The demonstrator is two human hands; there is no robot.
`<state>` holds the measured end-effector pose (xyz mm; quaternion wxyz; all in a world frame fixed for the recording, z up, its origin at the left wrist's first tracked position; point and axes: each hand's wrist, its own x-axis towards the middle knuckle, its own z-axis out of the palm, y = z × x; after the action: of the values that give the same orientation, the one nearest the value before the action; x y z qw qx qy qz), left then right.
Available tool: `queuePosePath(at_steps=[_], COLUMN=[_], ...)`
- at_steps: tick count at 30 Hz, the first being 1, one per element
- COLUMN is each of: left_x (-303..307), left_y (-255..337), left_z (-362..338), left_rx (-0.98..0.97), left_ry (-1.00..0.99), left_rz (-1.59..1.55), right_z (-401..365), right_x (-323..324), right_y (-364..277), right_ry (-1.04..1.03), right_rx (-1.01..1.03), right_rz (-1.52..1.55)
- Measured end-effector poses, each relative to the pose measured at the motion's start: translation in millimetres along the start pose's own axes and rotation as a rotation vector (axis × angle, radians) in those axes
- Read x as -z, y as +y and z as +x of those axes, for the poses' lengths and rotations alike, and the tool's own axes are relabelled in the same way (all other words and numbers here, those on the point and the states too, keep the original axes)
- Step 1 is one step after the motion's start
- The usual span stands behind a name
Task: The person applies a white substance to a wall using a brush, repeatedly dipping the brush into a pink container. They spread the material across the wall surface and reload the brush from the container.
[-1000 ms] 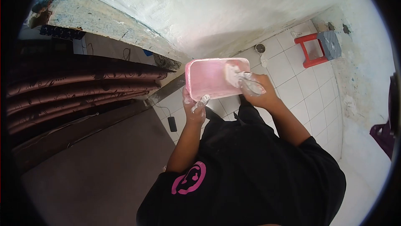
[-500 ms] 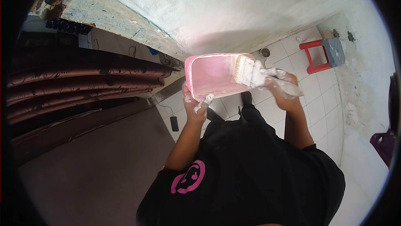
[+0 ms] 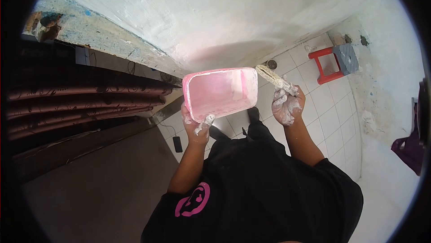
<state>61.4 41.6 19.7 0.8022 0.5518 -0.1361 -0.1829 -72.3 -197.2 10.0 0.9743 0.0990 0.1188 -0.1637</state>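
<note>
A pink plastic tub (image 3: pixel 191 100), its inside smeared with white paint, is tilted so its opening faces me. My left hand (image 3: pixel 196 125) grips its lower left edge, the thumb over the rim and white paint on the skin. To the right of the tub, my right hand (image 3: pixel 287 107) is closed around a paintbrush (image 3: pixel 274 78). The brush is seen edge-on, bristles pointing up and left, just off the tub's right rim. White paint coats the brush, my right fingers and the palm.
A white wall (image 3: pixel 251 14) rises ahead. A red and grey stool (image 3: pixel 324 65) and a small round container (image 3: pixel 271 64) are on the tiled floor. At left hang brown patterned curtains (image 3: pixel 85 95); a black phone-like object (image 3: pixel 178 144) lies below. Purple cloth (image 3: pixel 409 142) hangs at right.
My right hand has turned and pulled the brush out from over the tub's right rim, so it now shows edge-on. The tub sits slightly lower and further left in view.
</note>
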Motion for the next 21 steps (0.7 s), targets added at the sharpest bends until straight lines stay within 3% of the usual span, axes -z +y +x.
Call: queuePosePath(at_steps=[3,5,6,8,10,19,21], left_x=[0,0,0,2,-1,-9,-7], left_y=[0,3,4,3,2,6,5], left_z=[-1,-2,-3,-3,-2,-7,-7], left_rx=[-0.025,-0.026,-0.027,-0.025,-0.027,-0.092,-0.066], left_ry=[-0.005,0.013,0.024,0.013,-0.010,-0.015,-0.002], left_rz=[-0.005,0.015,0.031,0.032,0.026,0.017,-0.003], right_z=[-3,-6,-7,-7,-7,7,4], right_x=[-11,-22,-28,-47,-61,-41,-47], right_y=[3,9,9,5,18,39,37], right_ry=[-0.004,0.017,0.020,-0.238,-0.245,-0.315,-0.291], right_rx=[0.045,0.429,0.419,0.498,0.406,0.608,0.539], right_rz=[-0.124,-0.929,-0.925,-1.754,-1.803,-1.973,-1.964])
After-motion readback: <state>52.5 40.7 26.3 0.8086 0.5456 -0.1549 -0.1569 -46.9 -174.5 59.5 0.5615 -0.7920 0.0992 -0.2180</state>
